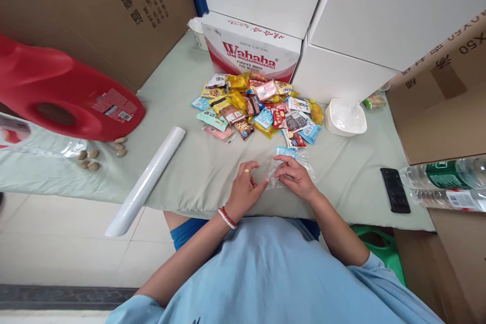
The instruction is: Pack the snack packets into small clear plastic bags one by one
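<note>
Here, at the near edge of the cloth-covered table (205, 177), the left hand (246, 182) holds its thumb apart from loosely curled fingers, the tip just beside a crumpled clear plastic bag (306, 160). The right hand (295, 177) lies over this bag with bent fingers; whether it pinches the film cannot be told. A blue packet (285, 152) shows at the bag's far side. Beyond lies a heap of wrapped snacks (261, 111), with a white bowl (337, 126) to its right and a Wahaha purified water carton (252, 50) behind it.
</note>
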Demonstrator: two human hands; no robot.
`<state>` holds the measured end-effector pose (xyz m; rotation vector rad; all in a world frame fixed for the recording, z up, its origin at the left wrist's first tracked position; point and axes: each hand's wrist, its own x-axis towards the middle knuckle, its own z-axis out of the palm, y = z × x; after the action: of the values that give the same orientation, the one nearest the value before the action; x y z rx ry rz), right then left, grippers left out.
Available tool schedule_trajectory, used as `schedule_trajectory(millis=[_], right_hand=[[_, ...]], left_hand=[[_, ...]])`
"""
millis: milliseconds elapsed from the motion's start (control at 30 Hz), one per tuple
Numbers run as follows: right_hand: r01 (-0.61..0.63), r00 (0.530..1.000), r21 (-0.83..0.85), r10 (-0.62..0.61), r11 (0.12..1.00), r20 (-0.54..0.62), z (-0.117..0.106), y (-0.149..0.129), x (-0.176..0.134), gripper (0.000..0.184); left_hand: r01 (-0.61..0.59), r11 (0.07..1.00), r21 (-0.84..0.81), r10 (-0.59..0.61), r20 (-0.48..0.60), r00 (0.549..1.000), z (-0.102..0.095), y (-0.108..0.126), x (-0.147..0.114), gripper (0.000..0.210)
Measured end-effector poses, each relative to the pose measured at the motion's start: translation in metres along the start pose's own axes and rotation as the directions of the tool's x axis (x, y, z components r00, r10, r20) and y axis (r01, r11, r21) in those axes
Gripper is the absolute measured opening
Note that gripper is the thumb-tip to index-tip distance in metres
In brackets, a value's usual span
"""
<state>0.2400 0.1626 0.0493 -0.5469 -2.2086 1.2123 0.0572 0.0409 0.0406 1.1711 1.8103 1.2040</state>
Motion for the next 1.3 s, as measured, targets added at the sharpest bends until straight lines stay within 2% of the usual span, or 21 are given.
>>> schedule_trajectory(millis=[67,100,167,233,333,433,533,700,733,800,867,933,967,1000,1067,1133,1167,1233,1300], right_hand=[[-0.015,1.000,0.018,0.015,1.000,-0.009,0.000,-0.002,-0.004,0.018],[-0.021,1.000,0.017,0.022,1.000,-0.015,0.000,-0.002,-0.006,0.018],[-0.034,0.999,0.005,0.034,0.999,-0.039,-0.002,-0.001,-0.011,0.018],[-0.044,0.997,-0.010,0.043,0.999,-0.072,-0.005,0.000,-0.018,0.017],[-0.060,0.992,-0.017,0.058,0.998,-0.109,-0.008,0.003,-0.030,0.016],[-0.087,0.988,0.003,0.086,0.996,-0.130,-0.010,0.006,-0.041,0.015],[-0.132,0.984,0.021,0.134,0.991,-0.120,-0.015,0.006,-0.050,0.015],[-0.238,0.965,0.055,0.230,0.970,0.122,-0.027,-0.001,-0.056,0.013],[-0.270,0.958,0.104,0.256,0.957,0.127,-0.028,-0.003,-0.054,0.010],[-0.352,0.935,0.218,0.354,0.910,0.033,-0.028,-0.003,-0.045,0.013],[-0.458,0.870,0.272,0.489,0.846,-0.056,-0.021,-0.001,-0.030,0.029],[-0.571,0.805,0.221,0.592,0.791,-0.040,-0.009,0.004,-0.013,0.053],[-0.606,0.787,0.173,0.617,0.776,-0.012,-0.002,0.007,-0.004,0.059],[-0.619,0.782,0.125,0.624,0.775,0.007,0.005,0.009,0.004,0.056],[-0.583,0.812,0.037,0.584,0.811,0.010,0.019,0.010,0.019,0.035],[-0.494,0.869,-0.029,0.495,0.869,0.019,0.030,0.008,0.029,0.018],[-0.443,0.895,-0.045,0.445,0.895,0.033,0.033,0.007,0.032,0.015],[-0.368,0.929,-0.037,0.369,0.929,0.033,0.034,0.005,0.036,0.014],[-0.355,0.934,0.006,0.355,0.935,-0.050,0.031,0.005,0.036,0.016]], left_hand=[[0.086,0.996,-0.017,-0.084,0.090,0.992,0.008,0.001,0.011,0.072],[0.123,0.991,-0.049,-0.114,0.155,0.981,0.010,0.001,0.017,0.075],[0.181,0.975,-0.132,-0.140,0.272,0.952,0.011,0.001,0.026,0.057],[0.196,0.957,-0.212,-0.121,0.323,0.939,0.007,0.000,0.033,0.039],[0.206,0.909,-0.363,-0.097,0.298,0.950,-0.003,-0.002,0.038,0.034],[0.283,0.790,-0.545,-0.193,0.217,0.957,-0.011,-0.004,0.038,0.034],[0.272,0.702,-0.658,-0.270,0.107,0.957,-0.020,-0.008,0.035,0.036],[0.260,0.532,-0.806,-0.320,0.093,0.943,-0.029,-0.017,0.026,0.037],[0.243,0.538,-0.807,-0.319,0.072,0.945,-0.028,-0.019,0.023,0.038],[0.200,0.581,-0.789,-0.308,0.015,0.951,-0.025,-0.021,0.018,0.041],[0.172,0.637,-0.751,-0.280,-0.017,0.960,-0.021,-0.023,0.013,0.045],[0.182,0.686,-0.705,-0.234,0.023,0.972,-0.018,-0.022,0.007,0.049],[0.198,0.707,-0.679,-0.216,0.060,0.975,-0.017,-0.021,0.005,0.052],[0.213,0.736,-0.642,-0.205,0.088,0.975,-0.017,-0.018,0.004,0.055],[0.204,0.843,-0.498,-0.210,0.045,0.977,-0.018,-0.011,0.004,0.068],[0.158,0.955,-0.249,-0.192,-0.118,0.974,-0.021,-0.005,0.009,0.080],[0.148,0.981,-0.125,-0.171,-0.192,0.966,-0.024,-0.003,0.013,0.078],[0.176,0.984,-0.019,-0.174,-0.296,0.939,-0.030,-0.003,0.023,0.051],[0.228,0.971,-0.074,-0.239,-0.362,0.901,-0.039,-0.010,0.030,0.030]])
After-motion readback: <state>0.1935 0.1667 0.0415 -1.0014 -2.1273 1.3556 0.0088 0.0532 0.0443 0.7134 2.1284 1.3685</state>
